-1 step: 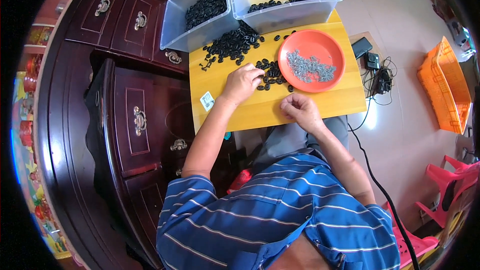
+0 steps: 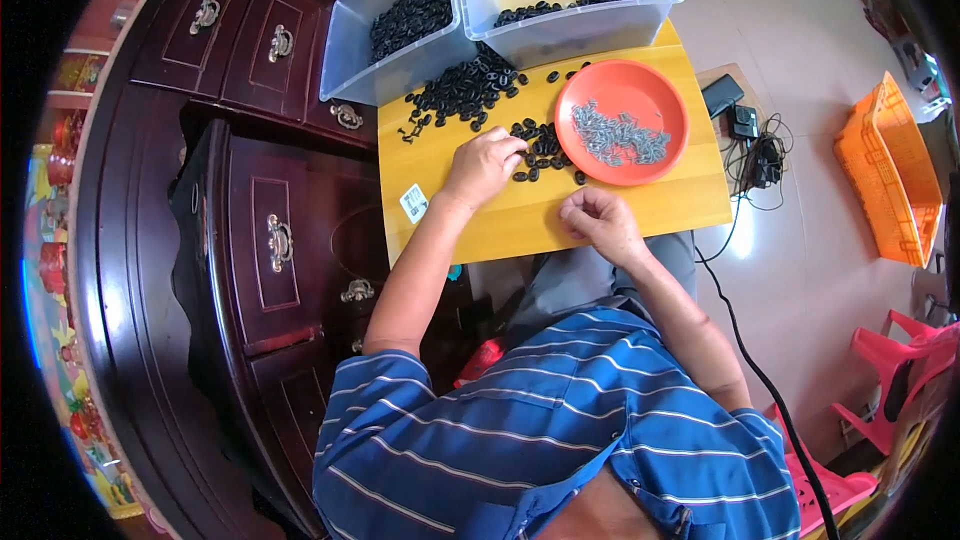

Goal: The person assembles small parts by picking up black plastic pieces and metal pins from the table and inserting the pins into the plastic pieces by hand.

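Observation:
My left hand [image 2: 484,168] rests over the yellow table [image 2: 440,225] with its fingers drawn together. Its fingertips are at the left edge of a small group of black oval pieces [image 2: 545,145]; whatever they pinch is hidden. Near the table's front edge, my right hand [image 2: 606,225] is closed, thumb against curled fingers, and I cannot make out anything in it. Just beyond it sits an orange-red plate [image 2: 672,158] holding many small silvery metal pieces [image 2: 625,138]. A bigger heap of black oval pieces [image 2: 470,85] lies farther left.
Two clear plastic bins [image 2: 400,75] with black pieces stand at the table's back. A white label [image 2: 413,203] lies at left. Dark wooden drawers [image 2: 270,250] flank the table's left side. Cables [image 2: 765,155], an orange basket [image 2: 885,180] and a pink stool [image 2: 890,370] are at right.

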